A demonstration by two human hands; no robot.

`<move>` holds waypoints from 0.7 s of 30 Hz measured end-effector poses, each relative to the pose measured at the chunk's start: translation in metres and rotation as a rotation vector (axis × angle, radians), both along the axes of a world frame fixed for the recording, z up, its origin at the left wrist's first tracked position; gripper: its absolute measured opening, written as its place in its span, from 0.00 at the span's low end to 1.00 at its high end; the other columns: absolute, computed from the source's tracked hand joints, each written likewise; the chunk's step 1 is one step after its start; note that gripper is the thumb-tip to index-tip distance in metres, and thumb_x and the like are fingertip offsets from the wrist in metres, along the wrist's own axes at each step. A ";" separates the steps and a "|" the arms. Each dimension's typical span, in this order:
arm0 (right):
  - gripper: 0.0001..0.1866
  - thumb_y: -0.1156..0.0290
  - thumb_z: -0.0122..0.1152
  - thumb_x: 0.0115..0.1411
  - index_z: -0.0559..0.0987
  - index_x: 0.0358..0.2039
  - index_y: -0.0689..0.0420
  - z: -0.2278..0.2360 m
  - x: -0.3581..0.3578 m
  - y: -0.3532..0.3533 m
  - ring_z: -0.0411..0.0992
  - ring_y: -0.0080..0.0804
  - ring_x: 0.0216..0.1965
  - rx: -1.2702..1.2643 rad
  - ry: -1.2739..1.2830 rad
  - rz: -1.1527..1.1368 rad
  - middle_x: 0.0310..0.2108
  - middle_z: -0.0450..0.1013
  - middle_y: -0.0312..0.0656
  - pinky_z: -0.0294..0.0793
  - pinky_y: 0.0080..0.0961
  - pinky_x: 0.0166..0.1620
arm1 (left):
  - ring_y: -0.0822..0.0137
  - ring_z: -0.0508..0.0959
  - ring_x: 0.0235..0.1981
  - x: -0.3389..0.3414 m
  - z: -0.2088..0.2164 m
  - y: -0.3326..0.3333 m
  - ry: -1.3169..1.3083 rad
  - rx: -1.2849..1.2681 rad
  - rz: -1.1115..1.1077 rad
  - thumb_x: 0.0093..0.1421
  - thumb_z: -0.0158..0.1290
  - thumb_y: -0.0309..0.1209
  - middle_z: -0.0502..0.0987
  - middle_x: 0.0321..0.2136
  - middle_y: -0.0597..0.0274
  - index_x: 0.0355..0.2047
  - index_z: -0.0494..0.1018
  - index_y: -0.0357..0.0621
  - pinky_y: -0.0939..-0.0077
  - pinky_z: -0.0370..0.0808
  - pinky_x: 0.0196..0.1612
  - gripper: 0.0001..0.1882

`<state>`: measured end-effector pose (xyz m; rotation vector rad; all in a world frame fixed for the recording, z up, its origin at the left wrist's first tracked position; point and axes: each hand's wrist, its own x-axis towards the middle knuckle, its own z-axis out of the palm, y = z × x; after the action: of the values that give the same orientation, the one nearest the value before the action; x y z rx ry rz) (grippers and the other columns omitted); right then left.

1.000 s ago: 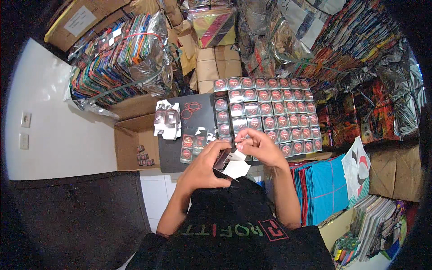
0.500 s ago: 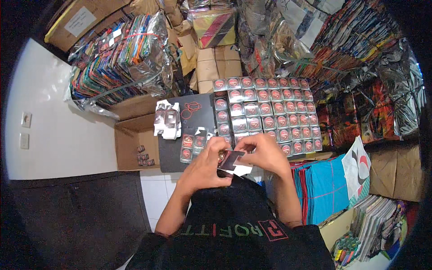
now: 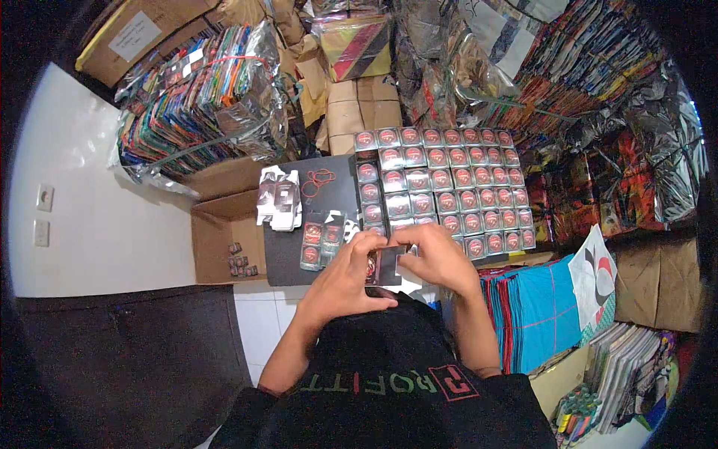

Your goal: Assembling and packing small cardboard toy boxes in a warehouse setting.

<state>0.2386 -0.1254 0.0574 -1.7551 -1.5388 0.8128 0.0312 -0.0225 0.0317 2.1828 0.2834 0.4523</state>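
Close to my body, both hands are closed around a small black carton [image 3: 388, 266] with white inner flaps. My left hand [image 3: 345, 275] wraps its left side, thumb low and fingers over the top. My right hand [image 3: 443, 260] pinches the carton's right end, where a white flap shows beneath the fingers. Something gold and red is visible at the carton's left part, too small to name. Just left of my hands lie black cartons with red round prints [image 3: 312, 241] on the dark tabletop [image 3: 329, 202]. Neat rows of small square boxes with red round tops [image 3: 464, 178] stand beyond my right hand.
Flat black-and-white cartons [image 3: 278, 198] are piled on the table's left, beside red rubber bands [image 3: 319, 179]. An open brown cardboard box [image 3: 213, 247] at left holds several small boxes. Blue folded cloth [image 3: 535, 303] is stacked at right. Wrapped bundles [image 3: 202, 97] crowd the back.
The carton has turned more upright between my hands. My right fingers have shifted slightly left and down over its end, and less of the white flap shows.
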 end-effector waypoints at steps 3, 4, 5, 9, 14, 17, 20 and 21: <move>0.16 0.69 0.73 0.53 0.84 0.42 0.59 -0.002 -0.002 -0.002 0.82 0.42 0.33 0.057 0.110 -0.047 0.32 0.82 0.48 0.80 0.37 0.39 | 0.41 0.74 0.58 0.000 0.000 -0.001 0.047 0.006 0.060 0.40 0.80 0.39 0.71 0.59 0.45 0.67 0.55 0.44 0.51 0.72 0.61 0.59; 0.18 0.68 0.74 0.54 0.84 0.44 0.59 -0.003 -0.004 -0.002 0.82 0.39 0.33 0.106 0.217 -0.090 0.33 0.82 0.46 0.80 0.35 0.40 | 0.41 0.75 0.57 -0.001 -0.002 0.000 0.055 0.039 0.118 0.40 0.80 0.40 0.72 0.59 0.46 0.68 0.55 0.44 0.50 0.72 0.61 0.60; 0.21 0.66 0.75 0.56 0.82 0.48 0.60 0.005 -0.006 -0.004 0.81 0.32 0.32 0.033 0.242 -0.146 0.34 0.82 0.43 0.81 0.30 0.40 | 0.42 0.76 0.55 -0.003 -0.003 0.001 0.023 0.102 0.164 0.40 0.79 0.39 0.72 0.59 0.48 0.67 0.55 0.44 0.50 0.72 0.60 0.59; 0.16 0.74 0.73 0.61 0.80 0.47 0.64 0.000 -0.003 -0.006 0.76 0.16 0.35 -0.149 0.481 -0.185 0.35 0.80 0.35 0.76 0.20 0.38 | 0.44 0.76 0.54 -0.004 -0.015 -0.001 -0.046 0.167 0.302 0.40 0.80 0.36 0.72 0.57 0.46 0.69 0.53 0.43 0.51 0.72 0.60 0.61; 0.14 0.77 0.71 0.61 0.81 0.47 0.63 -0.001 -0.006 -0.005 0.76 0.17 0.36 -0.052 0.565 -0.312 0.35 0.81 0.35 0.77 0.20 0.40 | 0.47 0.75 0.61 -0.005 -0.010 0.003 -0.003 -0.031 0.248 0.39 0.81 0.37 0.69 0.60 0.38 0.74 0.40 0.45 0.55 0.73 0.64 0.72; 0.14 0.77 0.69 0.62 0.80 0.48 0.62 -0.001 -0.007 -0.008 0.77 0.18 0.36 -0.012 0.628 -0.287 0.37 0.81 0.36 0.77 0.19 0.40 | 0.47 0.79 0.58 -0.009 -0.009 0.009 0.069 -0.176 0.280 0.42 0.77 0.32 0.74 0.57 0.38 0.73 0.46 0.44 0.56 0.76 0.60 0.64; 0.16 0.77 0.69 0.62 0.78 0.50 0.62 -0.009 -0.005 -0.009 0.78 0.19 0.37 0.026 0.729 -0.230 0.39 0.81 0.37 0.76 0.19 0.40 | 0.43 0.77 0.59 -0.006 0.003 0.012 0.157 -0.108 0.288 0.41 0.75 0.32 0.77 0.54 0.43 0.64 0.66 0.38 0.56 0.74 0.61 0.49; 0.17 0.78 0.69 0.62 0.77 0.51 0.62 -0.011 -0.004 -0.009 0.77 0.19 0.39 0.002 0.788 -0.233 0.41 0.81 0.38 0.76 0.18 0.41 | 0.43 0.77 0.59 -0.008 -0.003 0.013 0.157 -0.108 0.290 0.41 0.75 0.32 0.77 0.54 0.43 0.64 0.66 0.38 0.56 0.74 0.61 0.49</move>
<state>0.2347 -0.1340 0.0460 -1.3239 -0.7948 1.1857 0.0231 -0.0095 0.0288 2.0811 0.7011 0.4137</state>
